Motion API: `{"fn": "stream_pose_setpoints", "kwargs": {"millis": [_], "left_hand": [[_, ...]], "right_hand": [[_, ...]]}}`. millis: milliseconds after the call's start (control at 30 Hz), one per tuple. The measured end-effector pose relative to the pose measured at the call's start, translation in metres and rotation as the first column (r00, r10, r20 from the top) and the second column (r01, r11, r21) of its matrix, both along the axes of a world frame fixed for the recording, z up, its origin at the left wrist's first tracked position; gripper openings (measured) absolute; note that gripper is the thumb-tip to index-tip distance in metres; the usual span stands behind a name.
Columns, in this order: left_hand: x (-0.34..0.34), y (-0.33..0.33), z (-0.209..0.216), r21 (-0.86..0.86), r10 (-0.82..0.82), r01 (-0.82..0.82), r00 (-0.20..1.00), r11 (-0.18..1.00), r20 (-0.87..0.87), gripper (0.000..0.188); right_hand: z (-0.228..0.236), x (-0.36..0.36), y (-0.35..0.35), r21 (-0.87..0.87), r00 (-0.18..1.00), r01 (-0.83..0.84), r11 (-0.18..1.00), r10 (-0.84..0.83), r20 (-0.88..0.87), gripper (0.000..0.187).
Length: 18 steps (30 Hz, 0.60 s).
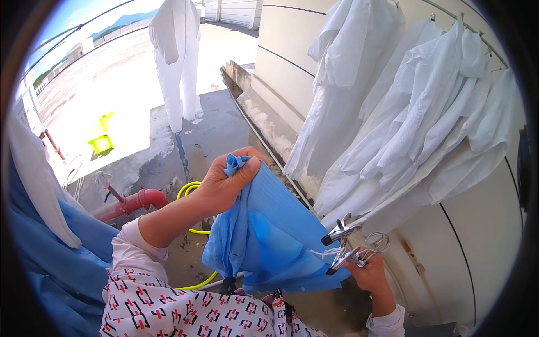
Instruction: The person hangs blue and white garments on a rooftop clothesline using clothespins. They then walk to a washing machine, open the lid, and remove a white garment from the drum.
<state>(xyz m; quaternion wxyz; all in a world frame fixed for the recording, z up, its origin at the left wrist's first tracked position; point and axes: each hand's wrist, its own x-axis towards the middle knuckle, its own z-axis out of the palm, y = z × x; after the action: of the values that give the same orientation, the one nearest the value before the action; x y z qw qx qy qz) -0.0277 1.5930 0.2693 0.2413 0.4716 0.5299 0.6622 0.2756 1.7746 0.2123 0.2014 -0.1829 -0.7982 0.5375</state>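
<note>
**Q:** Far left first. What borders the work?
**A:** Blue garments (33, 241) hang beside me, with a white cloth (39, 174) among them. Then a red pipe (135, 203) and a yellow hose (193, 287), partly behind my arm.

**Q:** Left hand: pose and state?
**A:** My left hand (224, 182) is the higher of the two. The forearm rises from lower left toward centre. Thumb pressed on the near side, fingers curled behind, pinching a gathered, rolled end of fabric.

**Q:** Specimen: position, handling?
**A:** The blue cloth (275, 224) hangs in mid-air before my body, fanning down and rightward from that pinch. Thin, finely lined, faintly see-through. Judgement: light, soft and limp, hardly fragile, perhaps slightly slippery; one pinch alone probably lets it sag into folds. Best hold: the gathered top, plus a second point farther along the edge to keep it spread.

**Q:** Right hand?
**A:** My right hand (370, 275) sits lower, forearm coming up from lower right. Its fingers grasp dark-tipped metal clips (340, 231) with white cord (323, 253); these point up and left, by the cloth's right side. Whether my fingertips also touch fabric, I cannot tell.

**Q:** Far right?
**A:** White garments (415, 112) hang along a pale wall (432, 247).
</note>
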Motion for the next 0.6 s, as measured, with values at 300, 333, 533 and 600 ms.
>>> {"fn": "stream_pose_setpoints", "kwargs": {"millis": [300, 333, 533, 600], "left_hand": [[0.007, -0.065, -0.032, -0.146, -0.009, -0.02, 0.981, 0.989, -0.195, 0.043], [0.008, -0.064, -0.029, -0.185, -0.068, 0.003, 0.935, 0.983, -0.349, 0.052], [0.038, -0.083, -0.016, -0.724, -0.393, -0.168, 0.747, 0.669, -0.536, 0.035], [0.037, -0.085, 0.001, -0.656, -0.224, -0.178, 0.847, 0.734, -0.482, 0.027]], "right_hand": [[-0.052, -0.034, 0.042, -0.132, 0.895, -0.444, 0.886, 0.446, -0.015, 0.013], [-0.058, -0.035, 0.039, -0.193, 0.897, -0.44, 0.877, 0.44, -0.044, 0.014], [-0.061, -0.034, 0.045, -0.399, 0.848, -0.508, 0.763, 0.526, -0.073, 0.015], [-0.063, -0.033, 0.046, -0.53, 0.842, -0.488, 0.694, 0.534, -0.076, 0.015]]}}
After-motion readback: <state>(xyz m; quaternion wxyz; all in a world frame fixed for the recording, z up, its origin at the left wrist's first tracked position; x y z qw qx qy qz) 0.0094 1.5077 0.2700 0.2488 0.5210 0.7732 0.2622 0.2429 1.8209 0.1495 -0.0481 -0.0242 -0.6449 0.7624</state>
